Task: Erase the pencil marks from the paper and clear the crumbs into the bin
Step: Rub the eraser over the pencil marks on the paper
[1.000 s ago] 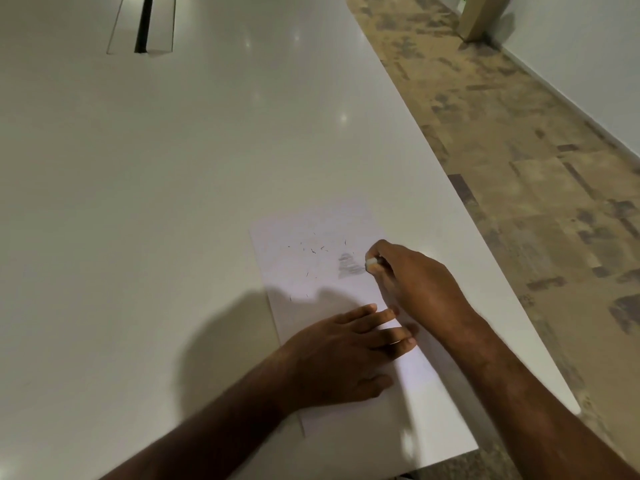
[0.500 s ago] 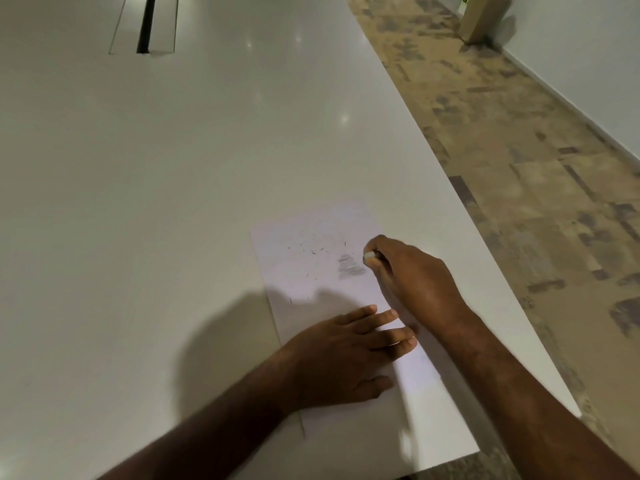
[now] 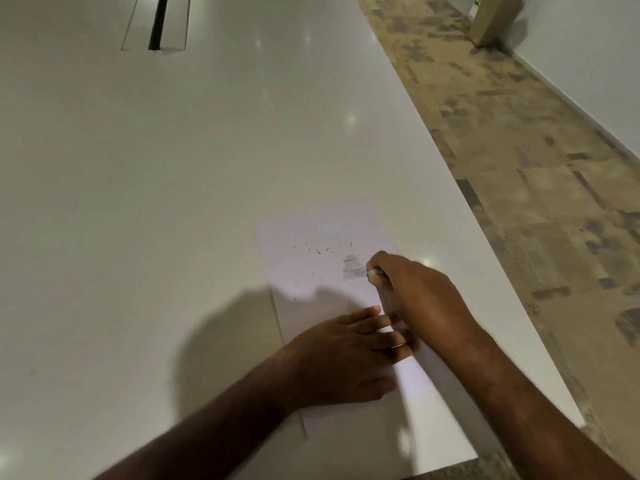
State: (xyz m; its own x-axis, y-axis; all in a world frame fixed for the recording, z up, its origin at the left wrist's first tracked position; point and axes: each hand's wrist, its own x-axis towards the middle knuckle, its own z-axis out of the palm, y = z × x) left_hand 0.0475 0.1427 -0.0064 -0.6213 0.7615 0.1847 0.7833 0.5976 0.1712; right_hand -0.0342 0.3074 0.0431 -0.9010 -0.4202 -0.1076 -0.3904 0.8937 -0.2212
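- Pressing flat on the near half of the white sheet of paper [image 3: 322,268], the left hand [image 3: 341,358] lies with straight fingers spread toward the right, pinning the sheet to the glossy white desk [image 3: 173,185].
- The right hand [image 3: 415,292] is curled round a small pale eraser [image 3: 372,273]; only the tip of it shows between the fingertips, and the rest is hidden inside the grip.
- That tip sits at the right edge of a grey smudge of pencil marks [image 3: 353,266] on the far half of the paper; whether it touches the sheet cannot be told.
- Thin dark eraser crumbs [image 3: 318,251] are scattered on the paper to the left of the smudge, a few more nearer the left hand; they are too small to count.
- The right hand and the fingertips of the left are blurred, and the fingers overlap where the two hands meet, so their outlines there are hard to make out.
- Both forearms are cut off by the bottom edge of the frame.
- The near right part of the paper is covered by the right forearm.
- A long dark slot in a recessed panel [image 3: 157,22] is cut off at the top of the desk.
- Mottled brown carpet [image 3: 519,150] runs along the right, with a tan box-like object [image 3: 491,19] by the wall, only partly in frame.
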